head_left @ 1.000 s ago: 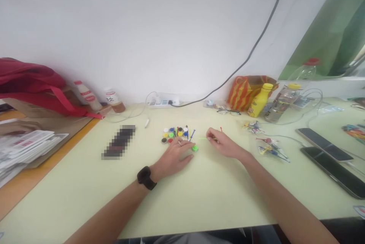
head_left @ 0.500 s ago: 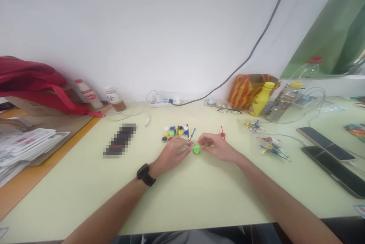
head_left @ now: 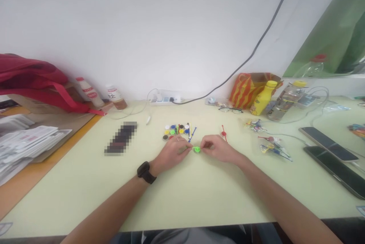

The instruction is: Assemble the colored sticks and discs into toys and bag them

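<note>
Between my two hands, low over the table, is a small bright green plastic disc with a green arrow-like stick (head_left: 196, 149). My left hand (head_left: 173, 153), wearing a black watch, pinches the stick's left end. At the right edge of the green piece, the fingertips of my right hand (head_left: 218, 148) are pressed together; the fingers hide their exact grip. Just beyond my left hand lie several coloured discs (head_left: 172, 132), some partly covered by it, and a blue arrow stick (head_left: 192, 134). Past my right hand rests a red disc with a red arrow stick (head_left: 224, 133).
Clear bags of coloured plastic parts (head_left: 274, 149) and two phones (head_left: 329, 143) lie at the right. Glasses (head_left: 230, 110), a striped bag (head_left: 245, 90), bottles (head_left: 264, 97) and a power strip (head_left: 165, 99) line the wall. Papers (head_left: 34, 143) are stacked at the left.
The fingers of my right hand have shifted slightly right and closed together beside the green disc. My left hand keeps its pinch. The whole view has shifted a little.
</note>
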### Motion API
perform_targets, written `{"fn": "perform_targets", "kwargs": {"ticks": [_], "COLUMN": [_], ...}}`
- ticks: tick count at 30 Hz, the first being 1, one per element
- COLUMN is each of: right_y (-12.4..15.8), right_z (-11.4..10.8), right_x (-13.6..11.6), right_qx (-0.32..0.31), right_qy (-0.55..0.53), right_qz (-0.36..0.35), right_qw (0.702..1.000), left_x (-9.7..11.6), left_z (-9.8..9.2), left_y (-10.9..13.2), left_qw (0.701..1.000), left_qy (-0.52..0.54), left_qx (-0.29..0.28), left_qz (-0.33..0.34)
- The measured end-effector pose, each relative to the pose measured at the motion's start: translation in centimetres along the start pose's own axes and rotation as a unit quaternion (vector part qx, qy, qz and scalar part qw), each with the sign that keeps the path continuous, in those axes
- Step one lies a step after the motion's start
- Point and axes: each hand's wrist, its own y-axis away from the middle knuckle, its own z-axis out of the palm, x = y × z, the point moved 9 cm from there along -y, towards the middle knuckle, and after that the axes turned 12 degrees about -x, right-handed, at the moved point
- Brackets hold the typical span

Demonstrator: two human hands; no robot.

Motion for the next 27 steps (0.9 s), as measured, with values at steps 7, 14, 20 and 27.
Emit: {"fn": "perform_targets", "kwargs": {"ticks": [7,14,20,27], "right_y": [0.1,-0.1,0.4,1.8], "right_z": [0.6,0.2,1.0,1.1], "right_x": [-0.2,0.2,1.0,0.6], "right_qx": [0.002,0.007,0.042,0.087], "right_qy": [0.027,0.029,0.032,-0.003], "right_qz": [-0.011,-0.017,-0.015,-0.041], "right_qw": [1.0,0.999,0.999,0.995], "left_x": [1.0,2.2,2.5,2.2], "left_z": [0.4,2.0,2.5,1.0], "left_y": [-0.2,-0.4,-0.1,0.0], "left_qw": [0.999,0.996,0.995,0.997], "left_qy": [-0.032,-0.06,-0.091,-0.065], "left_qx": [-0.025,-0.05,-0.035,0.015], "left_qz": [0.022,0.044,0.032,0.039]}}
